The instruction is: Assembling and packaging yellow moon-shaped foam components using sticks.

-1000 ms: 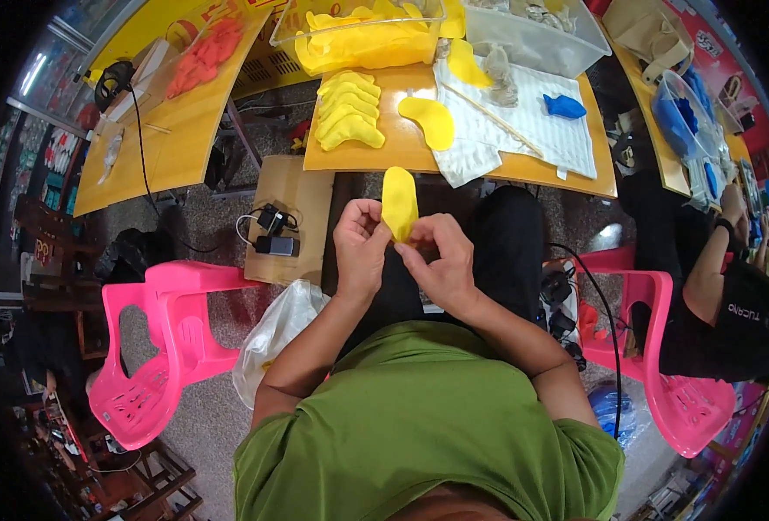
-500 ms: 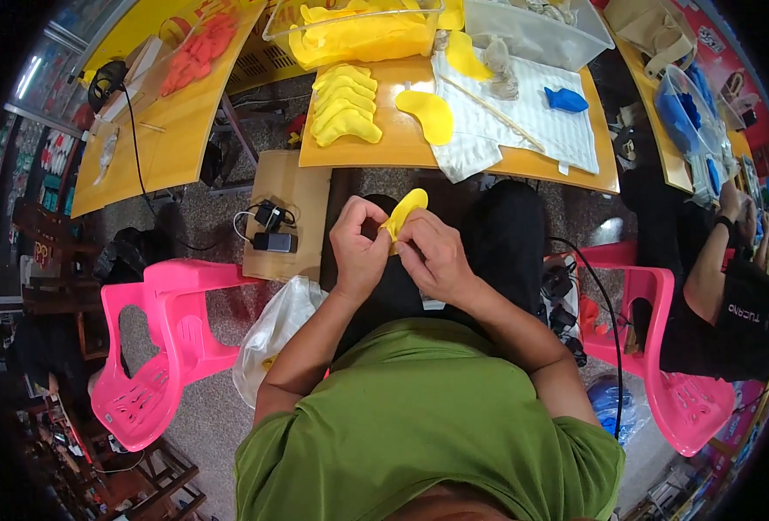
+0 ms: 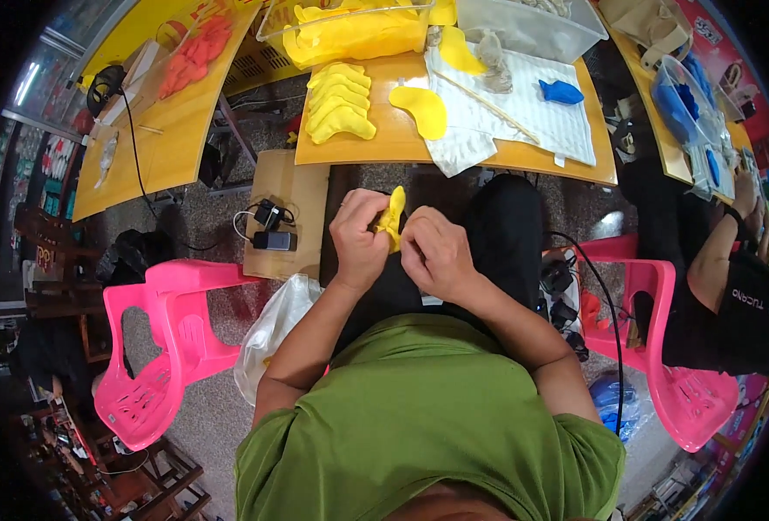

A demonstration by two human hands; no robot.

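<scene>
Above my lap, my left hand (image 3: 360,239) pinches a small curved yellow soft piece (image 3: 392,217), crumpled and standing up from the fingers. My right hand (image 3: 437,252) is closed right beside it, fingers curled in; what its fingertips hold is hidden. On the table ahead, a row of overlapping, padded-looking yellow curved pieces (image 3: 339,102) lies on the left. A flat yellow curved piece (image 3: 420,111) rests to their right, partly against a white cloth (image 3: 523,122). On the cloth are a thin wooden stick (image 3: 488,108) and a blue fish-shaped piece (image 3: 561,92).
A clear bin of yellow pieces (image 3: 354,39) and another clear bin (image 3: 532,30) stand at the table's back. Pink chairs (image 3: 171,330) flank me. A cardboard sheet (image 3: 287,187) with black adapters lies at left. At far right, a person's forearm (image 3: 716,256) shows beside another table.
The yellow piece has turned and crumpled between my hands, showing narrower now. My right hand's fingers have curled in and shifted slightly off it to the right. The view has shifted slightly.
</scene>
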